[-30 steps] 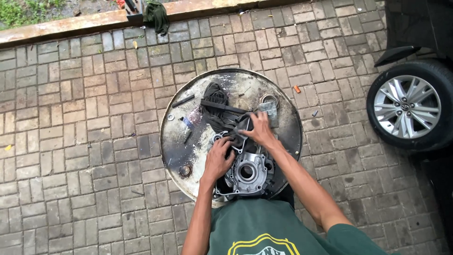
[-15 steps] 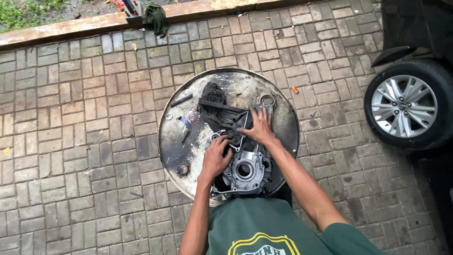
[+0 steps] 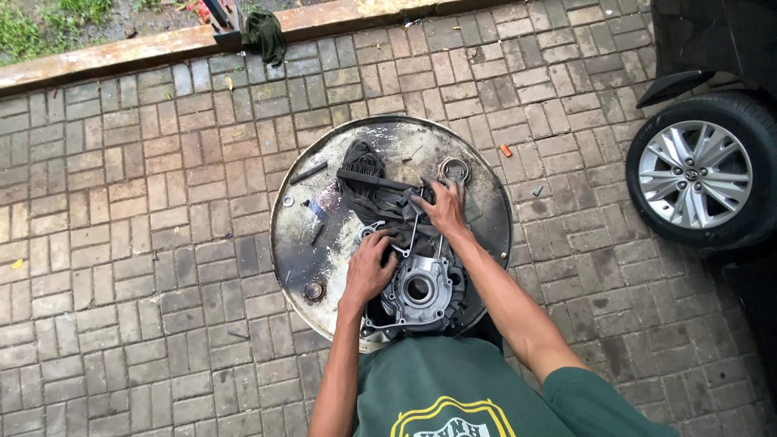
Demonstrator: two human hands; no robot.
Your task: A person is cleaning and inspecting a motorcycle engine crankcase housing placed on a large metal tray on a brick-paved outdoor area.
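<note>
While the grey engine cover lies flat on the round metal worktop, the left hand presses its edge, grip released, seemingly steadying it. The right hand rests open-fingered on a dark rag beside a black brush.

A bare cast-metal engine cover, dull silver and smooth around its round opening, lies on a scuffed, stained steel drum lid whose matt sheen is broken by grime and rust-brown patches. Beside it sit a black, limp cloth rag, a matt black brush and a shiny metal ring. Rough grey paving bricks surround the lid, near a glossy silver alloy wheel in matt black rubber.
</note>
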